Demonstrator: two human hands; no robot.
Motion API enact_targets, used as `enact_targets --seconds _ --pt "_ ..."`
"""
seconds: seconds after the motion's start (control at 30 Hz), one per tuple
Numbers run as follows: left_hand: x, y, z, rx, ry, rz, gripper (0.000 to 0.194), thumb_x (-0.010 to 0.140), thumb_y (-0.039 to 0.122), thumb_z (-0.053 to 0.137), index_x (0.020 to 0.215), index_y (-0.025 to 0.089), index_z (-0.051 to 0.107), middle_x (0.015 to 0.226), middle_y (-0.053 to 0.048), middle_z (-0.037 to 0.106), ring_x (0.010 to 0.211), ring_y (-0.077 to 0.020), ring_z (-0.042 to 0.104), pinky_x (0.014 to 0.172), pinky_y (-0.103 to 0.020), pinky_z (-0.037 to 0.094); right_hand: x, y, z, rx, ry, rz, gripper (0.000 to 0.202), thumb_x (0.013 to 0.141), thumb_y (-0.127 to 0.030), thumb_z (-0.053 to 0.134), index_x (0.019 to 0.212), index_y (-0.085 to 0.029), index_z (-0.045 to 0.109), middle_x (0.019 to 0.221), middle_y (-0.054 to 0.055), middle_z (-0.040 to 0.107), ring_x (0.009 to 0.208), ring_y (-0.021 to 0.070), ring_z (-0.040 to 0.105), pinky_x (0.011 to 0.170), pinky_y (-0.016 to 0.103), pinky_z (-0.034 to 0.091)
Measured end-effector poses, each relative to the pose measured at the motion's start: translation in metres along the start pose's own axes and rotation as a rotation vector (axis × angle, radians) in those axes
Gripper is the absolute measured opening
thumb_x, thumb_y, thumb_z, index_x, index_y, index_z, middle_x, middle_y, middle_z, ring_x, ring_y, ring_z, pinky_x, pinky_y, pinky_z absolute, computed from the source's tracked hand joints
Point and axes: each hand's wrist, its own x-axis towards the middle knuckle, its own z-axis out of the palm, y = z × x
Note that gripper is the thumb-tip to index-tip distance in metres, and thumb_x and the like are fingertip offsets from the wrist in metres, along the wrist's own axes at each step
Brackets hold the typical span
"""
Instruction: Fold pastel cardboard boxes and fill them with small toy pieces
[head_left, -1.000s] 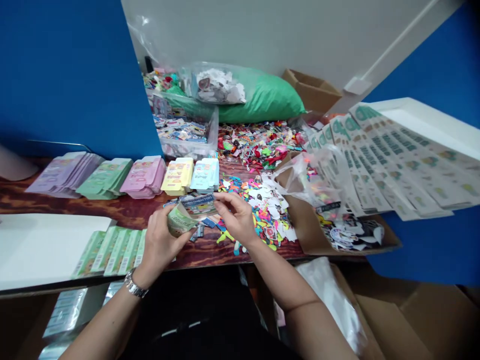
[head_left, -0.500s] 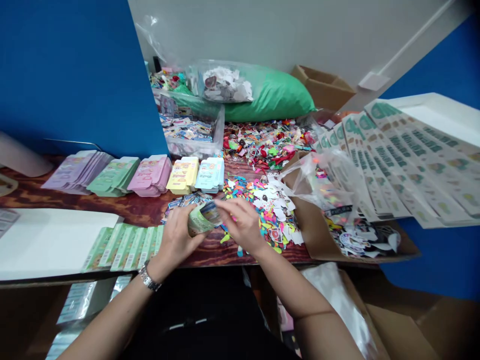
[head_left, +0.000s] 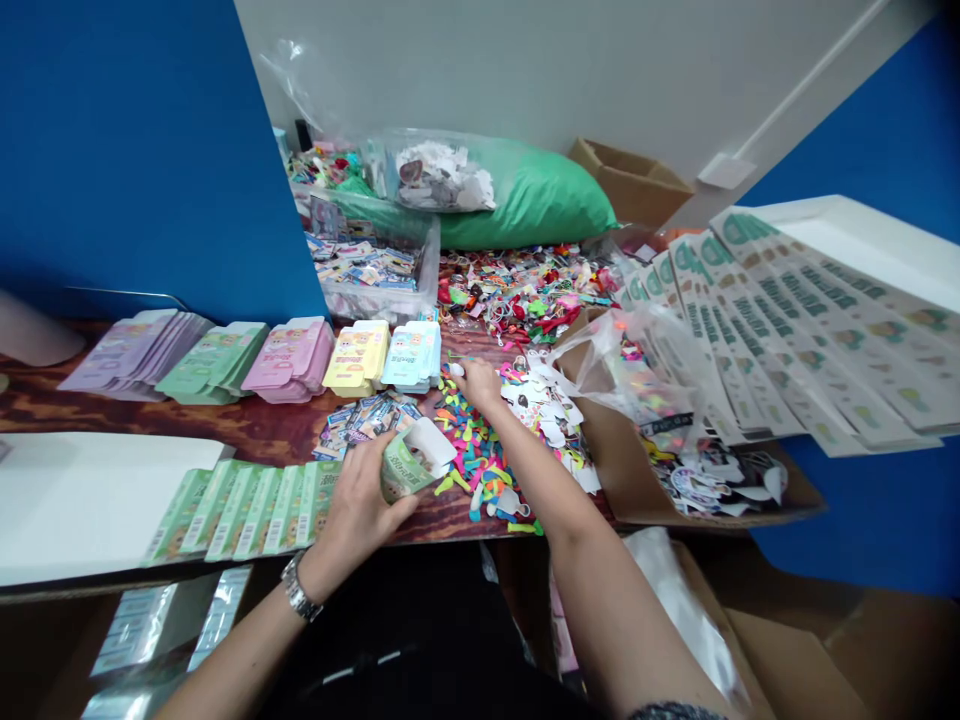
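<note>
A small green box with its end open and tilted to the right is held in my left hand. My right hand reaches over the colourful small pieces, its fingers closed near the pile's far edge beside the light blue flat boxes. What its fingertips hold, if anything, is too small to make out. Printed cards lie loose just beyond my left hand. White paper cutouts lie to the right of my right forearm.
Filled green boxes stand in a row at left. Behind are stacks of yellow, pink, green and purple boxes. A card bin, trinkets and a green bag lie at the back. A cardboard box is right.
My right hand has left the green box and moved away over the pile. The box's open end now shows in my left hand. The view has shifted slightly.
</note>
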Motion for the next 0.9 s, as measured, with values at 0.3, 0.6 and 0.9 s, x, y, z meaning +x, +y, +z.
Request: enact_targets --seconds 0.3,0.6,0.9 --pt "-0.002 -0.003 0.003 -0.035 -0.027 -0.036 0.073 0.079 0.038 0.070 0.139 0.020 0.034 0.121 -0.014 0.055 0.112 -0.0313 0.054 0.094 -0.045 0.048 -0.016 0.020 -0.040 -0.020 -0.199 -0.160 0.029 0.096 -0.038 0.050 0.107 -0.020 0.069 0.082 0.001 0.070 0.073 0.0137 0.059 0.065 0.021 0.037" --pt "0.001 0.003 0.008 -0.032 -0.014 -0.051 0.070 0.080 0.046 0.069 0.135 0.017 0.038 0.117 -0.014 0.057 0.108 -0.0302 0.056 0.092 -0.044 0.048 -0.031 0.017 -0.039 -0.093 -0.180 -0.195 0.023 0.093 -0.034 0.055 0.091 -0.019 0.071 0.085 0.007 0.068 0.086 0.0201 0.060 0.072 0.026 0.039" --pt "0.013 -0.004 0.026 0.018 0.047 -0.090 0.074 0.077 0.048 0.070 0.134 0.012 0.040 0.120 -0.018 0.057 0.113 -0.0335 0.054 0.096 -0.048 0.047 -0.075 -0.026 -0.105 0.681 -0.235 -0.301 0.034 0.090 -0.050 0.056 0.086 -0.017 0.065 0.068 -0.001 0.059 0.056 0.0102 0.048 0.052 0.022 0.034"
